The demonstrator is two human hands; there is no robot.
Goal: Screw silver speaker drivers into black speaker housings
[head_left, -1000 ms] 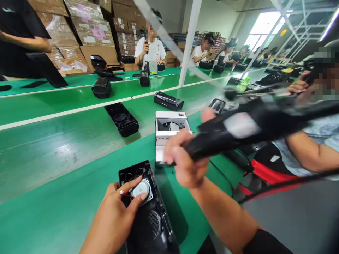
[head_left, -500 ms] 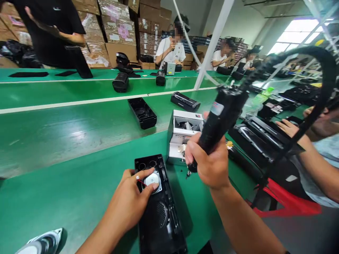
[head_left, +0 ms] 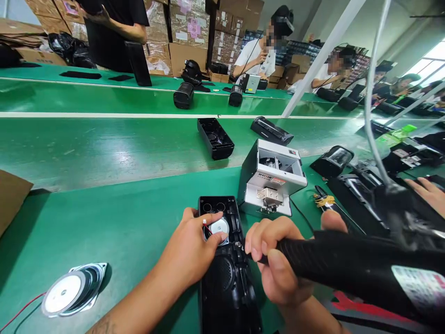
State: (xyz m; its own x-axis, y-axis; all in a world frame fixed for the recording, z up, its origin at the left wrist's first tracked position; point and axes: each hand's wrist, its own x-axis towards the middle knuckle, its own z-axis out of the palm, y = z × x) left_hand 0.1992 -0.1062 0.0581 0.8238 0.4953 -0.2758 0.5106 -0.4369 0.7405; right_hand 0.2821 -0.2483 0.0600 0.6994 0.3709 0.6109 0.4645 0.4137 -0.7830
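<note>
My left hand [head_left: 191, 246] grips a small round speaker [head_left: 220, 226] between thumb and forefinger. The speaker sits in the upper part of a long black plastic housing [head_left: 227, 306], and a white connector on a red wire shows beside my fingers. My right hand [head_left: 283, 260] is wrapped around a black electric screwdriver [head_left: 340, 262], tilted nearly level. Its tip points at the housing, just right of the speaker, where a small metallic piece shows; contact with a screw cannot be made out. A larger loose speaker [head_left: 64, 292] with a red wire lies on the green bench at left.
A white and grey screw feeder [head_left: 274, 185] stands behind the housing. Another open black housing [head_left: 215, 139] and a black cylindrical unit [head_left: 271, 131] lie on the belt. A cardboard box [head_left: 12, 197] is at left. A co-worker's hand [head_left: 427, 192] is at right, near black parts.
My right hand has lowered the screwdriver from raised, beside the feeder, to the housing and tilted it over. My left hand stays on the speaker. The view has shifted left.
</note>
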